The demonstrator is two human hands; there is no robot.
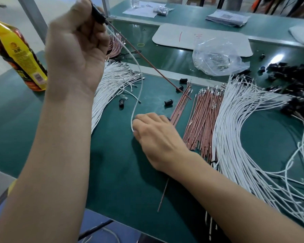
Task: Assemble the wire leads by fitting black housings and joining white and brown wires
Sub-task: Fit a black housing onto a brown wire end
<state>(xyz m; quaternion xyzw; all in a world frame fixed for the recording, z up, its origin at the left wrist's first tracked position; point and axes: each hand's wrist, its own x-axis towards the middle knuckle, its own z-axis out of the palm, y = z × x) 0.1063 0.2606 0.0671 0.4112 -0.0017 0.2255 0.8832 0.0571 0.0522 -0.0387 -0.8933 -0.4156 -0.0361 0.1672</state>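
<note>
At 11 o'clock, the left hand [77,44] curls its fingers round a black housing [97,13]. The right hand [156,135] pinches its white wire [131,122], fingertips hidden.

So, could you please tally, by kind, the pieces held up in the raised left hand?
black housing: 1
white wire: 1
brown wire: 1
Total in the left hand: 3
</note>
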